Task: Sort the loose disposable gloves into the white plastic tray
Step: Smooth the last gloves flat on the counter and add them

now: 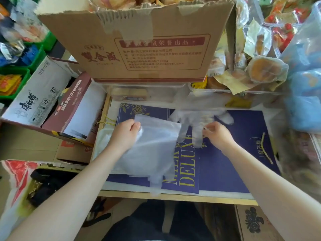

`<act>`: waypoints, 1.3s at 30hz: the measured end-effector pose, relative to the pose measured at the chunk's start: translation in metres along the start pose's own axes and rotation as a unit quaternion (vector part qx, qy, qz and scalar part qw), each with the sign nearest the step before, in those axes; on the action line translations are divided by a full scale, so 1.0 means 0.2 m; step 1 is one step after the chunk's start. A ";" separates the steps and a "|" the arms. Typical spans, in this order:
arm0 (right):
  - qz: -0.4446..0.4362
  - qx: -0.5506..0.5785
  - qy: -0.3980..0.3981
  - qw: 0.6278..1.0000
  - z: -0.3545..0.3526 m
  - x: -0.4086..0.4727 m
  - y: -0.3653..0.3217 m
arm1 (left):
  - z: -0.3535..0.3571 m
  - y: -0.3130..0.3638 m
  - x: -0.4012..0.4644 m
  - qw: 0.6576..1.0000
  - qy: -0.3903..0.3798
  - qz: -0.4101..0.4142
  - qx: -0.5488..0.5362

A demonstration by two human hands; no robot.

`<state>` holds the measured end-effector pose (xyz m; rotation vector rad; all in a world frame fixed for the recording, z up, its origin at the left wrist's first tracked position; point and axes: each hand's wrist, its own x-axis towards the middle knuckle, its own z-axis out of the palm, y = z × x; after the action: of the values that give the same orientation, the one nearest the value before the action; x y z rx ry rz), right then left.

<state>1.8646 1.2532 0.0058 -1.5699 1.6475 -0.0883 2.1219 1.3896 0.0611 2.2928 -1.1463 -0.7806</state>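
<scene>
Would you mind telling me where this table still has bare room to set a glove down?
The dark blue gift bag lies bare right of the right hand, out to its gold rope handle. The left is crowded: the left hand holds a clear plastic glove over the white plastic tray.

Two bare hands: left hand (126,132), right hand (219,134). Two loose clear gloves: near glove (154,145), far glove (196,119). One white tray (102,136). Two navy gift bags: front bag (184,173), rear bag (243,136). One big cardboard box (139,46).
</scene>
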 end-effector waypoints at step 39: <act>-0.014 0.026 0.159 0.987 0.08 0.42 0.02 | 0.21 0.03 0.17 0.999 0.025 0.021 -0.040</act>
<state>1.8831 1.1895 -0.0493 -1.6009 1.8483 -0.4119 2.1066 1.3514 0.0242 2.2031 -1.1164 -0.7374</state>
